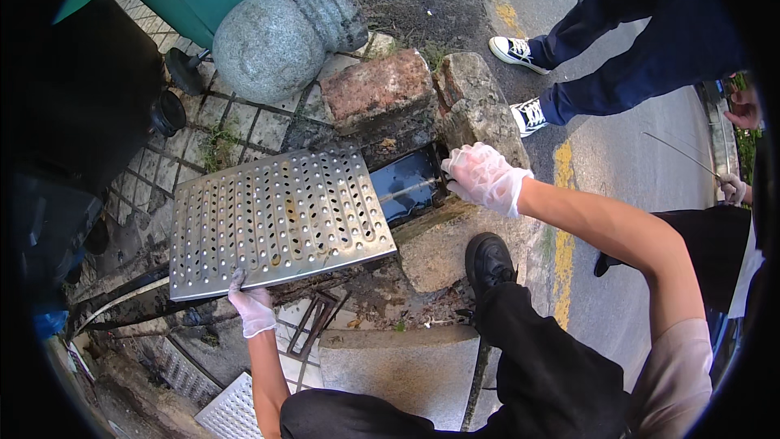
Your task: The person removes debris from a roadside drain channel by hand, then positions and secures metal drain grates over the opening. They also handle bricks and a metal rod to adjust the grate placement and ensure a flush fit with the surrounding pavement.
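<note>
Your gloved left hand (250, 306) gripped the near edge of the perforated metal grate (276, 219), tilted over the drain with its long axis left-right, while your gloved right hand (482, 176), arm outstretched, closed around a thin rod (406, 189) just right of it.
</note>
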Demonstrator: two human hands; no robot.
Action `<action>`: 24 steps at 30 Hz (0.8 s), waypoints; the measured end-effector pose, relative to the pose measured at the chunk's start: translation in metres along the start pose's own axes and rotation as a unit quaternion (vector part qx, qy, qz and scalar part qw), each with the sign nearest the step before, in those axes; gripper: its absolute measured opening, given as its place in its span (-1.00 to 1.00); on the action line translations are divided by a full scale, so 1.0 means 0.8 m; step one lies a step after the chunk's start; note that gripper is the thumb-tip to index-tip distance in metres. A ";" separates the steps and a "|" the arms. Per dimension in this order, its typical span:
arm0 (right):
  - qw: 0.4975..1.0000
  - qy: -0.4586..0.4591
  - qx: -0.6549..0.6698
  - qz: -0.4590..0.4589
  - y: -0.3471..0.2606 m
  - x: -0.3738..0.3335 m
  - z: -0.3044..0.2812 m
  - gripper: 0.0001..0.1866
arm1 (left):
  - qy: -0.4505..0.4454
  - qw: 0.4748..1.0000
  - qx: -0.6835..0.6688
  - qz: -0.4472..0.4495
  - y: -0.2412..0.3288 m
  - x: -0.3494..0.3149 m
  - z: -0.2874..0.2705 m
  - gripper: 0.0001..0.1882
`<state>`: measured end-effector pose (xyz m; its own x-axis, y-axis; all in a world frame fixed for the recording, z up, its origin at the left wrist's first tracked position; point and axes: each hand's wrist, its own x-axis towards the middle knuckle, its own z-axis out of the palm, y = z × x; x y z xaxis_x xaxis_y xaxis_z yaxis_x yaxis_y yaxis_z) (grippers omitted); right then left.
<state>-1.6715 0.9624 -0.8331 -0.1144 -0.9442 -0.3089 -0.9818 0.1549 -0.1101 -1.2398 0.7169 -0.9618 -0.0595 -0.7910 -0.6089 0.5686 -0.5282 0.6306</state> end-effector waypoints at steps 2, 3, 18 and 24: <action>0.990 0.115 -0.086 -0.005 0.011 0.064 0.024 -0.50 | 0.006 0.999 0.027 -0.033 -0.004 -0.028 0.028 -0.78; 0.985 0.142 -0.095 0.012 0.015 0.098 0.029 -0.33 | 0.013 0.998 0.040 -0.046 -0.003 -0.036 0.036 -0.78; 0.988 -0.076 -0.131 -0.041 0.119 0.267 -0.007 0.39 | 0.096 0.994 0.032 0.030 0.024 -0.111 0.011 -0.58; 0.994 -0.034 -0.039 -0.092 0.169 0.258 -0.020 0.09 | 0.091 0.996 -0.013 0.022 0.019 -0.124 0.006 -0.67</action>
<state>-1.8305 0.7839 -0.8966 0.0754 -0.9320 -0.3545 -0.9942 -0.0432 -0.0981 -1.2289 0.7859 -0.8892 0.1132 -0.7431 -0.6595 0.5890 -0.4844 0.6469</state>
